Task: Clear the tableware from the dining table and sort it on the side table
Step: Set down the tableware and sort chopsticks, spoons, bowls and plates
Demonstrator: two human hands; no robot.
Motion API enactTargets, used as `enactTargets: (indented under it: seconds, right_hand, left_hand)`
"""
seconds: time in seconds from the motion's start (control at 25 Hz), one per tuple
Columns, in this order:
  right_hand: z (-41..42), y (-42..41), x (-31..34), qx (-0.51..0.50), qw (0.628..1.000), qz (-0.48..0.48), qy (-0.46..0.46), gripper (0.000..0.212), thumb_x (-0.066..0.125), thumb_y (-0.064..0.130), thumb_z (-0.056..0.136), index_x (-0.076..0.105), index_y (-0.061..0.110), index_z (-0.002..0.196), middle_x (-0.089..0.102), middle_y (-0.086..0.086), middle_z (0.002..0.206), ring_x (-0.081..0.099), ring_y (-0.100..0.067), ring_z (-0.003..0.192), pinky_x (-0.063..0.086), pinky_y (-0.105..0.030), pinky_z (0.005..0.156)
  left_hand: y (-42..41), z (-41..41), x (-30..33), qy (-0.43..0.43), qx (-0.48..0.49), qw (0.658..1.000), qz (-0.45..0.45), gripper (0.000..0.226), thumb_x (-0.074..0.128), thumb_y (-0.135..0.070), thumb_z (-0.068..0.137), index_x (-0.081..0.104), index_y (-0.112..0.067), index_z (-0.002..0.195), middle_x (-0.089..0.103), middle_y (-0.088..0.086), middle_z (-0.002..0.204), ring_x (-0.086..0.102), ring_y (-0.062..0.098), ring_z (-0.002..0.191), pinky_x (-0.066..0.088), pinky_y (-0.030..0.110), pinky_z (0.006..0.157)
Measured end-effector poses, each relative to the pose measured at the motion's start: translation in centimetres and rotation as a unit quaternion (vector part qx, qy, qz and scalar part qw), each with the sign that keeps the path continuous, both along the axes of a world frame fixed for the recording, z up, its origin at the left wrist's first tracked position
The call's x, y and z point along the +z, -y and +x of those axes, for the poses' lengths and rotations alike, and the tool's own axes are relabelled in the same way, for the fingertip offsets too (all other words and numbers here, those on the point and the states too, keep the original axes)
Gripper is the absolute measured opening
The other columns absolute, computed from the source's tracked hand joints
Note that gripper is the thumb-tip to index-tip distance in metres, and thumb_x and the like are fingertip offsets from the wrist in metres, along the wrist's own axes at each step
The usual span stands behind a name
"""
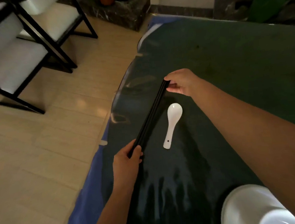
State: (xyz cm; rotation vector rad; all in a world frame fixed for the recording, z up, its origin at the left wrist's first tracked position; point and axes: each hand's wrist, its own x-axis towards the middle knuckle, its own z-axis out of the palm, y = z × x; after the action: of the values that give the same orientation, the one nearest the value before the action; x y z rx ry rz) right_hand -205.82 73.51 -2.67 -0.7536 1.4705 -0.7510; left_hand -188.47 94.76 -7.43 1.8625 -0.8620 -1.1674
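A bundle of black chopsticks (151,115) lies slantwise over the dark green table (227,56), near its left edge. My left hand (127,162) grips the near end of the bundle. My right hand (181,82) pinches the far end between thumb and fingers. A white ceramic spoon (172,123) lies on the table just right of the chopsticks, bowl pointing away, touched by neither hand. A white bowl (251,208) stands at the bottom right, partly cut off by the frame and partly under my right forearm.
The table's left edge curves, with a blue cloth border (83,201) hanging below it. Beige tiled floor (40,155) lies to the left. Black-framed chairs with white cushions (15,56) stand at the upper left. Dark stone planters (122,9) line the far wall.
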Motion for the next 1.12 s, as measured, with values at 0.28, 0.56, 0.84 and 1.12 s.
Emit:
enactTargets:
  seconds: [0.28,0.56,0.84,1.12]
  right_hand:
    - [2.1,2.4,-2.9,0.009,0.998,0.031,-0.055,0.009,0.061,-0.003,0.083,0.061,-0.002,0.092,0.063,-0.015,0.096,0.063,-0.022,0.086,0.054,-0.018,0.044]
    - [2.2,3.0,-3.9,0.064,0.986,-0.011,-0.152,0.035,0.066,0.002,0.082,0.056,-0.003,0.116,0.060,-0.019,0.109,0.063,-0.021,0.083,0.054,-0.023,0.056]
    - [2.5,2.6,-4.3,0.072,0.984,-0.023,-0.160,0.040,0.067,-0.001,0.081,0.053,-0.001,0.118,0.062,-0.022,0.112,0.067,-0.024,0.087,0.055,-0.025,0.067]
    - [3.9,2.9,-4.4,0.125,0.944,-0.061,-0.300,0.059,0.076,0.035,0.074,0.053,0.003,0.118,0.058,-0.015,0.121,0.068,-0.025,0.080,0.052,-0.022,0.055]
  left_hand:
    - [0.5,0.2,-1.1,0.304,-0.155,0.937,-0.068,0.034,0.058,-0.008,0.087,0.058,-0.010,0.121,0.059,0.002,0.094,0.051,0.010,0.083,0.040,0.016,0.073]
    - [0.2,1.6,-2.8,0.458,-0.200,0.854,-0.146,0.042,0.074,-0.007,0.072,0.063,0.002,0.112,0.062,0.016,0.090,0.058,0.030,0.078,0.051,0.039,0.066]
    - [0.4,3.1,-3.8,0.468,-0.217,0.839,-0.172,0.061,0.077,-0.020,0.070,0.055,-0.001,0.124,0.062,0.014,0.099,0.059,0.029,0.086,0.050,0.037,0.071]
    - [0.6,4.7,-4.0,0.466,-0.258,0.817,-0.220,0.048,0.056,-0.035,0.083,0.059,-0.008,0.122,0.063,0.010,0.102,0.058,0.025,0.087,0.048,0.033,0.073]
